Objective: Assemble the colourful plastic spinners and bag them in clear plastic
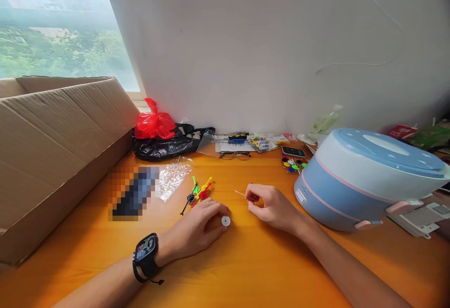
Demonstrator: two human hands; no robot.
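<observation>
Low over the wooden table, my left hand (197, 229) pinches a small white disc (225, 221) with a hole in its middle between thumb and fingers. To its right, my right hand (269, 206) is closed around a thin pale rod (239, 192), whose tip points left out of the fingers. A gap separates the two hands. Just beyond my left hand lie several thin plastic pieces (201, 191) in green, yellow, red and black, crossing one another. The part of the rod inside my right hand is hidden.
A large cardboard box (63, 144) stands at the left, a blue-and-white lunch box (355, 181) at the right. Along the wall lie a red plastic bag (154, 124), eyeglasses (235, 155), screwdrivers (236, 140) and several small coloured pieces (293, 165). Clear plastic wrap (173, 176) rests left of centre.
</observation>
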